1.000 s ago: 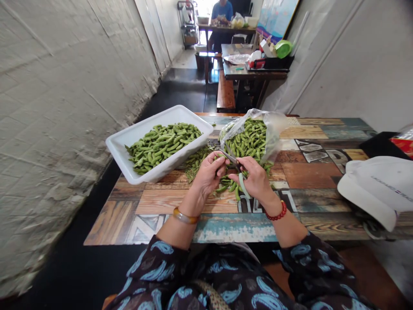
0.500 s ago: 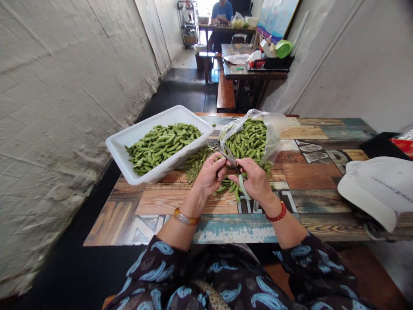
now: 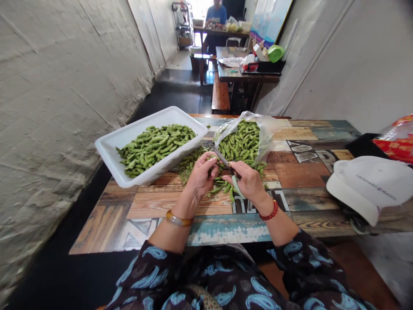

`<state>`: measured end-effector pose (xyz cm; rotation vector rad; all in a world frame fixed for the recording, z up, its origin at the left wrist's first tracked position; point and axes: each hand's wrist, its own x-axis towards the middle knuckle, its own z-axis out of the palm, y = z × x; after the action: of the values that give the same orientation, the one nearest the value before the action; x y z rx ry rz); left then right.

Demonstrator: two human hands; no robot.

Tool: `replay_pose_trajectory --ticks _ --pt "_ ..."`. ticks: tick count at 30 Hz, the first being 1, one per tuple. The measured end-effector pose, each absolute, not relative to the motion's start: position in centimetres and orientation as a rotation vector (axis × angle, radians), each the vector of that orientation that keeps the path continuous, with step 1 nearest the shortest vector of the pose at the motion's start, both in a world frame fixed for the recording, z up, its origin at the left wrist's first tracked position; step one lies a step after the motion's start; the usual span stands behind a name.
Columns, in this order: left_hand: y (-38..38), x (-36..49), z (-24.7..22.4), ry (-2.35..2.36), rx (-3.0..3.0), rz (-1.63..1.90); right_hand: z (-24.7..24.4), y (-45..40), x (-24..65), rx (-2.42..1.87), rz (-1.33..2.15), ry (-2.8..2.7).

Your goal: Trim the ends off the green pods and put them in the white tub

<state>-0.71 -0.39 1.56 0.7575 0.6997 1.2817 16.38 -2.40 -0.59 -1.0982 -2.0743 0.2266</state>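
My right hand [image 3: 247, 178] is closed around a pair of scissors [image 3: 236, 185] with pale green handles, blades pointing up and left. Between the fingertips of my left hand [image 3: 204, 174] is a green soybean pod [image 3: 213, 157], partly covered by the fingers. The blades lie close beside it. Just beyond my hands, a clear plastic bag [image 3: 268, 129] lies open, full of pods [image 3: 243, 140]. Loose pods [image 3: 221, 187] are scattered beneath my hands. To the left stands a white plastic tub [image 3: 106, 148] holding a heap of pods [image 3: 155, 148]. Trimmed bits [image 3: 187, 165] are piled beside it.
A white cap [image 3: 371, 181] rests at the table's right, near a red package [image 3: 396, 140]. Behind the patterned table [image 3: 155, 204] are a bench [image 3: 221, 94] and another table [image 3: 245, 78] with a green bowl [image 3: 275, 53]. A person in blue [image 3: 217, 15] sits farther back.
The view has shifted slightly, so the scene sits a little further left. My left fingers hold a pod beside the scissor blades, which have opened a little away from it.
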Motion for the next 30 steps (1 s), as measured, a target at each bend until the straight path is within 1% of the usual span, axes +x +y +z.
replay_pose_trajectory --ticks 8,16,22,30 --pt "0.0 -1.4 1.5 0.788 0.905 1.287 -0.7 -1.7 17.1 -1.186 0.204 -1.969" --pt "-0.3 -1.4 1.0 0.812 1.045 1.226 -1.0 -1.6 17.4 -1.045 0.340 -2.055" --pt "-0.4 -1.4 0.7 0.874 1.149 1.191 -0.9 -1.6 17.3 -1.045 0.346 -2.051" --pt "-0.8 -1.2 1.3 0.969 1.295 1.180 -1.1 -1.5 17.2 -1.030 0.353 -2.049"
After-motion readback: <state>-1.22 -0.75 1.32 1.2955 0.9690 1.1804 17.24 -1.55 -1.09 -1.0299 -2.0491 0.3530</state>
